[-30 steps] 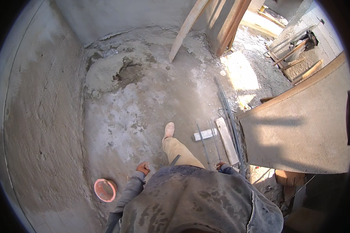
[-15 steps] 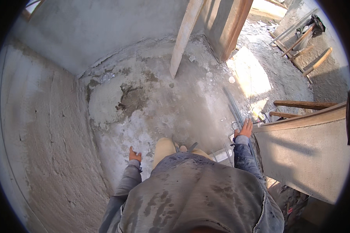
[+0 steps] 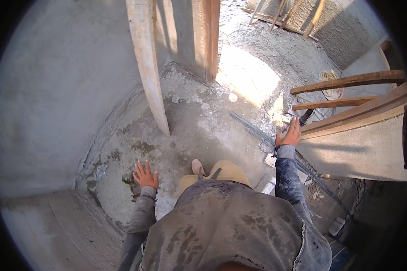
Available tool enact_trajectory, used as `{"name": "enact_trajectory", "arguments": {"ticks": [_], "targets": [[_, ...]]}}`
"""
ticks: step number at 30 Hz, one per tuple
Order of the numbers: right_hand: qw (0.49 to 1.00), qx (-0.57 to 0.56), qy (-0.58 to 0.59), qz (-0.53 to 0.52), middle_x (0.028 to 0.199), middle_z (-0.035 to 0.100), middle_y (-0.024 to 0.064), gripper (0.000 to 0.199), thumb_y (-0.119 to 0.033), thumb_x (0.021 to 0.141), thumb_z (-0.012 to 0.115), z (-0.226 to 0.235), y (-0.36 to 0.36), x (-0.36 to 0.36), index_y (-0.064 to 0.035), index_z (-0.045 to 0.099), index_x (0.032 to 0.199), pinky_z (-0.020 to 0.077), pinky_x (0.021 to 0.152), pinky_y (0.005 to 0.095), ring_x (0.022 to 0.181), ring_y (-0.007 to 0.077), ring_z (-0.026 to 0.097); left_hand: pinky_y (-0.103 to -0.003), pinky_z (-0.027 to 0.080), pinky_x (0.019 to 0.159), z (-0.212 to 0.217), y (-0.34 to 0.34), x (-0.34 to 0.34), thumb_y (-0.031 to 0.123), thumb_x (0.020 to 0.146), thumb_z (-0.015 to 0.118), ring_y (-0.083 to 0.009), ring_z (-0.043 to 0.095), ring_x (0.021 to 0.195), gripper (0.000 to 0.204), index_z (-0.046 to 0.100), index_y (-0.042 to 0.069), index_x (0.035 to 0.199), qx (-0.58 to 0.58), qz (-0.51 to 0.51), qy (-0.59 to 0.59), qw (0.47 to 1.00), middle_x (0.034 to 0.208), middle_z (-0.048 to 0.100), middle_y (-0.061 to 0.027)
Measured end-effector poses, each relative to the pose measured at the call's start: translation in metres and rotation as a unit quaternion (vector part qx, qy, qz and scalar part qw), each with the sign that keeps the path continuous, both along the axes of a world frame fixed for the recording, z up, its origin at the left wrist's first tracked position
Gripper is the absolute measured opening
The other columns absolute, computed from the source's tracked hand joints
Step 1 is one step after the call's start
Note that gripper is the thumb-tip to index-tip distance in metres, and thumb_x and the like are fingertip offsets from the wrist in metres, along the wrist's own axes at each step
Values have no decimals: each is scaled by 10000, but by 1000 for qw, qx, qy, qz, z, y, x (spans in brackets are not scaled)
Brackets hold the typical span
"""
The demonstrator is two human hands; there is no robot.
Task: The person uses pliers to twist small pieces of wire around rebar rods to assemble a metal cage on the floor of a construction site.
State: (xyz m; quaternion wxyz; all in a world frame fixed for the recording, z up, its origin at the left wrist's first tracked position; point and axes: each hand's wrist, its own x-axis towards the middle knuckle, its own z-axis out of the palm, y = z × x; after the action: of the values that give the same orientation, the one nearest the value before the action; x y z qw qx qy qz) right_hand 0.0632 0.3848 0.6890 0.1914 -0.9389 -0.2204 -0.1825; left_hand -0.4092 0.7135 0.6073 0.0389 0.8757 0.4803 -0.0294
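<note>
My left hand (image 3: 146, 175) is held out over the stained floor, fingers spread, with nothing in it. My right hand (image 3: 289, 133) is stretched out flat, thumb apart, and also holds nothing. It hovers beside the wooden door frame (image 3: 348, 118), above long grey metal strips (image 3: 253, 130) that lie on the floor and run back past my right forearm. Whether the right hand touches the frame is not clear. Below my chest show tan trousers (image 3: 230, 170) and one pale shoe (image 3: 197, 166).
A pale plank (image 3: 148, 72) leans ahead, left of a wall end edged in brown wood (image 3: 211, 40). Two wooden poles (image 3: 343, 82) jut out by the doorway, near a coil of pale rope or hose (image 3: 331, 79). Sunlight falls on the rough floor (image 3: 246, 74) beyond.
My view has swung to the right, so the plank and doorway now sit further left. My left hand has spread its fingers and reaches further forward. The right hand remains near the door frame.
</note>
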Motion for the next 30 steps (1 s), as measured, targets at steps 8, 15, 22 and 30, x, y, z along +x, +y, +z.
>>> {"name": "enact_trajectory", "arguments": {"ticks": [8, 15, 22, 30], "targets": [[987, -28, 54, -150, 1490, 224, 96, 828, -175, 614, 622, -30, -23, 43, -131, 334, 1390, 231, 1045, 519, 1359, 317, 221, -584, 62, 1056, 37, 115, 259, 405, 873, 437, -391, 105, 1376, 649, 260, 127, 1431, 63, -290, -142, 944, 1489, 152, -196], [954, -58, 87, -279, 1470, 257, 110, 907, -146, 595, 632, -11, -20, 136, -115, 258, 1420, 241, 1049, 486, 1335, 333, 252, -585, 122, 1053, 24, 123, 425, 353, 799, 576, -364, 156, 1365, 706, 284, 211, 1426, -52, -376, -7, 925, 1493, 169, -152], [953, -1, -5, -303, 1463, 260, 130, 968, -116, 561, 668, 28, -16, 270, -83, 233, 1424, 248, 1047, 497, 1329, 352, 257, -574, 146, 1047, 27, 138, 592, 338, 760, 601, -375, 168, 1355, 715, 319, 212, 1405, -23, -397, -24, 917, 1474, 199, -169], [957, -87, -19, -278, 1475, 239, 141, 818, -91, 596, 622, 8, 20, 418, -143, 367, 1372, 267, 1034, 501, 1312, 378, 285, -521, 219, 1040, -1, 186, 796, 276, 690, 643, -387, 197, 1335, 761, 348, 207, 1388, -113, -471, -97, 869, 1465, 211, -179]]}}
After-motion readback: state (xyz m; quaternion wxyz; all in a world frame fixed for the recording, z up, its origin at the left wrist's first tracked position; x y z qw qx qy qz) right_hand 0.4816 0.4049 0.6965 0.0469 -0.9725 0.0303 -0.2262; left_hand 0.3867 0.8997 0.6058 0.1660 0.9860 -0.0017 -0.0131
